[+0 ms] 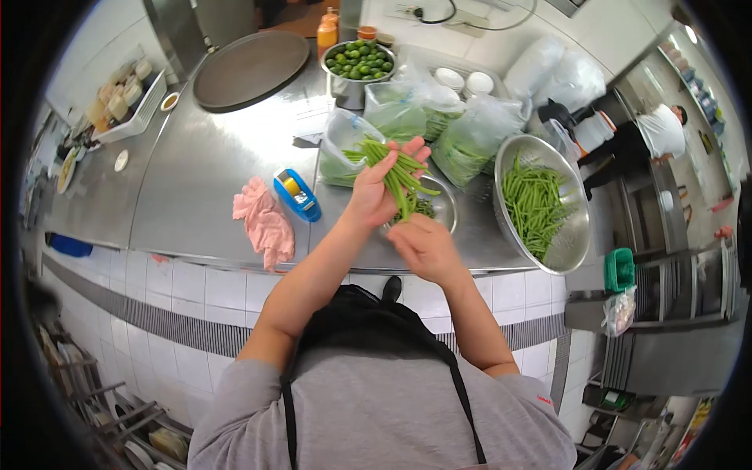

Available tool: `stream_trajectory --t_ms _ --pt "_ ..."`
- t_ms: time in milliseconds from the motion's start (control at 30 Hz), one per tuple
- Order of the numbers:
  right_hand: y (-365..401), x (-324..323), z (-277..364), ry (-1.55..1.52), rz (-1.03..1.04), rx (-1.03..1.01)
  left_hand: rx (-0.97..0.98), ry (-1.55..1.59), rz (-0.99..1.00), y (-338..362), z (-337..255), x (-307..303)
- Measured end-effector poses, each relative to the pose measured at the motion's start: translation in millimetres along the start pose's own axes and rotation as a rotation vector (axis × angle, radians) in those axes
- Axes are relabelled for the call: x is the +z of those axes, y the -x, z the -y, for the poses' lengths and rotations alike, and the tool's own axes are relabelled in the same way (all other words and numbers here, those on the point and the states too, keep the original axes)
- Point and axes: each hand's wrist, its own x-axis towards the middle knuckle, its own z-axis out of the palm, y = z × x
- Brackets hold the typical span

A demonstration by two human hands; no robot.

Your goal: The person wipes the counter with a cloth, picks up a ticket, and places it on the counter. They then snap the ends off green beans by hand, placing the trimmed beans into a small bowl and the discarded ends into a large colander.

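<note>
A bunch of green beans (401, 174) lies across the palm of my left hand (377, 192), with the thumb over it. Just below, my right hand (427, 247) is closed at the lower ends of the beans; its fingertips are partly hidden. Under both hands stands a small steel bowl (445, 205) with short green pieces in it. To the right, a large steel colander (578, 227) holds many green beans (533, 204). Plastic bags (338, 157) with green contents stand behind my hands.
On the steel counter (188, 196) are a pink cloth (265, 223), a blue tape dispenser (298, 196), a round dark tray (251, 70) and a pot of green limes (359, 63). Another person (658, 133) stands at the far right.
</note>
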Motion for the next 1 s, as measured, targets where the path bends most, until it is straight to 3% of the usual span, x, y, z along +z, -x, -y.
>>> stream_trajectory --t_ms 67,133,267,333,367,400,467,600,667,700,767,800,867,900,967,1000 --pt "-0.3 -4.1 -4.8 -0.021 -0.026 0.018 0.051 -0.001 -0.082 3.9 -7.6 -3.3" --pt "6.1 -14.0 -20.3 0.35 0.083 0.329 0.045 0.068 -0.134 5.2 -16.7 -18.4" --pt "24.1 -6.2 -67.9 0.552 0.132 0.442 0.08 0.088 -0.271 6.2 -21.4 -28.1" --pt "15.1 6.3 -68.4 -0.303 -0.386 0.616 0.092 0.088 -0.285 6.5 -17.6 -17.1" --pt "10.2 7.3 -64.9 -0.676 -0.469 0.681 0.103 0.08 -0.306 8.2 -15.8 -10.8" --pt "1.6 12.8 -55.7 -0.672 -0.475 0.685 0.095 0.082 -0.306 9.3 -12.1 -5.5" --pt "-18.2 27.5 -35.7 -1.264 -0.8 0.624 0.076 0.078 -0.253 8.3 0.9 4.2" --pt "-37.7 35.9 -19.2 -1.378 -0.86 0.55 -0.016 -0.069 -0.174 14.0 26.8 -4.5" --pt "-27.7 32.7 -36.2 -1.195 -0.605 0.604 -0.062 -0.471 -0.192 13.5 19.0 -13.2" --pt "-27.1 30.9 -35.1 -0.985 -0.499 0.617 -0.053 -0.467 -0.189 16.0 17.1 -4.9" --pt "-31.0 29.3 -30.9 -1.055 -0.41 0.699 0.149 -1.621 -0.196 27.7 12.9 23.7" --pt "-31.3 29.9 -29.0 -1.129 -0.329 0.784 0.145 -1.618 -0.193 29.5 13.4 29.1" --pt "-25.2 38.0 -47.7 -1.286 -0.382 0.842 -0.047 -2.076 -0.186 29.2 16.3 35.6" --pt "-25.4 37.7 -49.1 -1.444 -0.464 0.78 -0.046 -2.073 -0.181 28.5 17.2 30.8" --pt "-24.7 34.0 -52.7 -1.598 -0.547 0.717 0.32 -1.862 0.001 30.6 14.5 14.0" --pt "-25.5 27.0 -51.6 -1.642 -0.6 0.662 0.316 -1.858 0.001 35.0 6.4 18.5"
